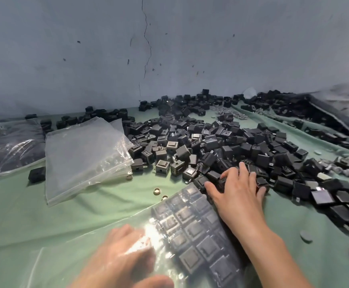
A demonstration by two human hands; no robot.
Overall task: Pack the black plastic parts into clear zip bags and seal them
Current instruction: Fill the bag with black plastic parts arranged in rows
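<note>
A big heap of small black plastic parts [221, 140] covers the green cloth from the middle to the right. At the bottom centre lies a clear zip bag [192, 229] with rows of black parts packed flat inside. My left hand [125, 258] rests at the bag's near left part, seen through the clear film, holding the bag. At the near edge of the heap, by the bag's far end, my right hand [240, 188] curls its fingers around several black parts.
A stack of empty clear zip bags [82, 154] lies left of the heap. Filled bags [9, 146] sit at the far left and along the right [331, 115]. Two small brass rings [159, 193] lie on the green cloth [34, 215]. A grey wall [169, 48] closes the back.
</note>
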